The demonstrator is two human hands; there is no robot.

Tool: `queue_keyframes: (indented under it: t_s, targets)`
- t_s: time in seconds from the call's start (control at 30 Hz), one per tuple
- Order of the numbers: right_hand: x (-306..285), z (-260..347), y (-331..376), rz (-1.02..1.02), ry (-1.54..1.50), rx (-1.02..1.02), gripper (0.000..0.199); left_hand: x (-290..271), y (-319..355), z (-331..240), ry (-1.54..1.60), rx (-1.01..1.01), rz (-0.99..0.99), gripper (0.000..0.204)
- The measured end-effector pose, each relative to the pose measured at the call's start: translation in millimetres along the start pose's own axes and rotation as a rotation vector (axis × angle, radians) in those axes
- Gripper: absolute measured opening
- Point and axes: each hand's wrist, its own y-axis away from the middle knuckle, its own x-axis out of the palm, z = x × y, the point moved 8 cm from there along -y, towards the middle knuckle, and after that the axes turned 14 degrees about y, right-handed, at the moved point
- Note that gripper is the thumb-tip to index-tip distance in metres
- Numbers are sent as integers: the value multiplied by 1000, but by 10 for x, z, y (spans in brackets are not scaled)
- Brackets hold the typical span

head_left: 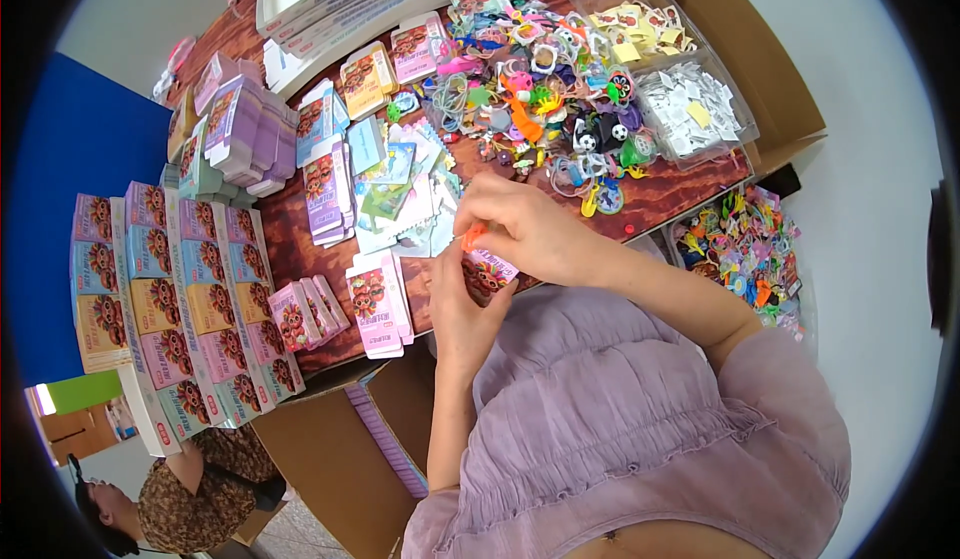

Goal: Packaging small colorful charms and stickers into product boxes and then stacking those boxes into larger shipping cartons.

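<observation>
My left hand (462, 309) is closed round a small pink printed carton (486, 271) at the table's near edge. Above it, my right hand (525, 227) pinches a small orange trinket (473, 236) at the carton's upper end; its exact kind is too small to tell. Whether the trinket is partly inside the carton, I cannot tell, since fingers cover the opening. Just beyond my hands lies a loose pile of printed cards (400, 194). Flat pink cartons (378, 304) rest to the left of my left hand.
A heap of colourful trinkets (540, 89) spreads across the far right. Nearby stand clear trays of white packets (690, 109) and yellow pieces (640, 31). Filled display boxes (185, 309) line the left. Below are a trinket bin (745, 249) and a cardboard box (330, 449); another person (200, 489) is lower left.
</observation>
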Motion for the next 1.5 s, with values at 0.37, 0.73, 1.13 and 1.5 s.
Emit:
queue_keyframes:
  t_s: [0.37,0.73,1.13,1.5]
  targets:
    - [-92,27,49,-128,515,-25,10,-9,4,-37,-114,52,-85,73]
    - [631,-536,-400,126,419,-34,17,-389,345,112,-32,-88,-142,72]
    - [225,-142,-285,32,-42,236,21,-638,447,344,219,-118,-290,69]
    - [73,260,50,-119,286,-105,13,-300,211,252,436,-112,-217,75]
